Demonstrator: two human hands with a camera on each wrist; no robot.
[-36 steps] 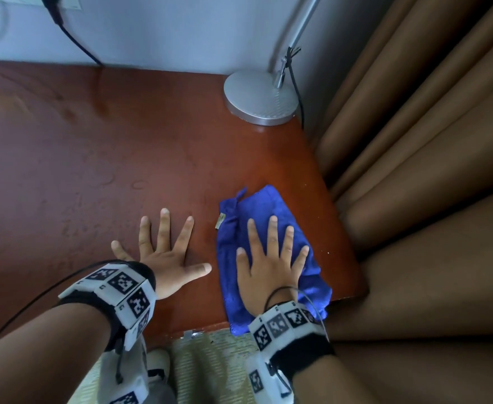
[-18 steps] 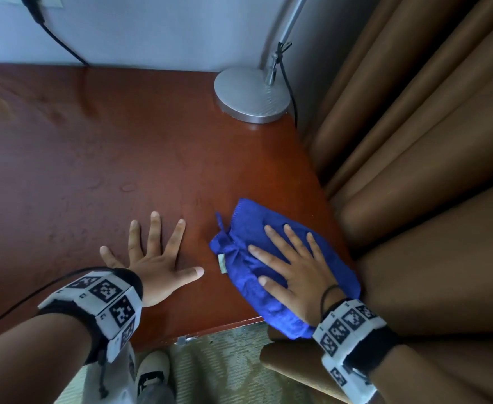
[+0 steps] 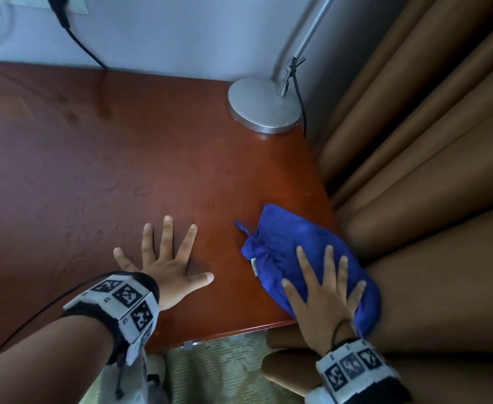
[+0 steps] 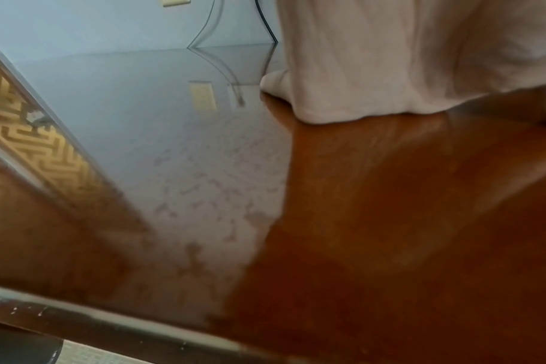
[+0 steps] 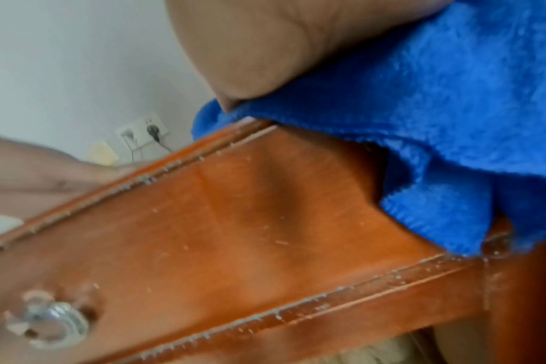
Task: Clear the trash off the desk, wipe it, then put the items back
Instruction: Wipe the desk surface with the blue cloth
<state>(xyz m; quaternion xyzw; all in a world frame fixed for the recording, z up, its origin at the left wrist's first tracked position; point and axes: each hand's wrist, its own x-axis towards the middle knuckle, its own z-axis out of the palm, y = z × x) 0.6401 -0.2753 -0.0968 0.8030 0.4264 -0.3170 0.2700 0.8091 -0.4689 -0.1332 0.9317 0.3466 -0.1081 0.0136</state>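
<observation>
Right hand (image 3: 324, 295) flat on a blue microfibre cloth (image 3: 292, 246), fingers straight and spread, pressing it onto the near right corner of the red-brown wooden bench (image 3: 122, 170). Cloth bunched, a small tag at its left edge, its near and right parts spilling over the bench edge against the brown curtain (image 3: 429, 199). From the right wrist view, same cloth (image 5: 437, 123) hanging down over the bench's front panel, above a drawer with a clear round knob (image 5: 47, 322).

Left hand (image 3: 166, 266) palm down on bare bench to the left of the cloth, apart from it, fingers splayed, thumb pointing toward the cloth, holding nothing.

Round silver lamp base (image 3: 264, 104) at the far right corner, black cord tied to its stem. Black plug (image 3: 58, 7) in a wall socket at upper left. Faint smears across the bench surface.
</observation>
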